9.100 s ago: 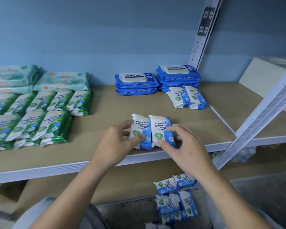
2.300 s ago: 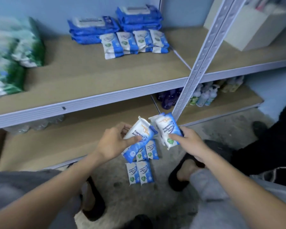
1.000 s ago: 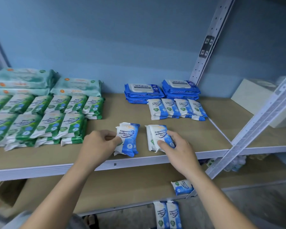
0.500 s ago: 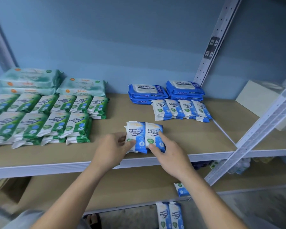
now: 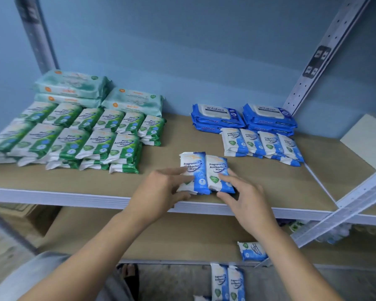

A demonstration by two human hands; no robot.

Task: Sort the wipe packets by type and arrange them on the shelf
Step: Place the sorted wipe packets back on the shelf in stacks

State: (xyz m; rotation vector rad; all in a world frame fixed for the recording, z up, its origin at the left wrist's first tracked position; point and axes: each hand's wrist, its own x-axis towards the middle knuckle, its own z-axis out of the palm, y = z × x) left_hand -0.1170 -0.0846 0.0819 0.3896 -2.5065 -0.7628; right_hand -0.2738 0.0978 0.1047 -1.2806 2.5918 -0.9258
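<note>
GRIP: pinching two blue-and-white plastic wipe packets [image 5: 205, 172], one each, with left hand [image 5: 161, 189] and right hand [image 5: 245, 198] | RISK: skewing on tan board shelf [image 5: 274, 183] if pushed unevenly.

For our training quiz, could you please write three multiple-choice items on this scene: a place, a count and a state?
1. Where are the dark blue antabax wipe packs? A floor; B back of the wooden shelf; C its front edge.
2. How many stacks of them? A two; B one; C four.
3. The left hand and right hand: A idle; B lifting a box; C gripping two small blue-and-white packets.
B, against the wall; A, two piles; C, fingers above, thumbs at front edges.
</note>
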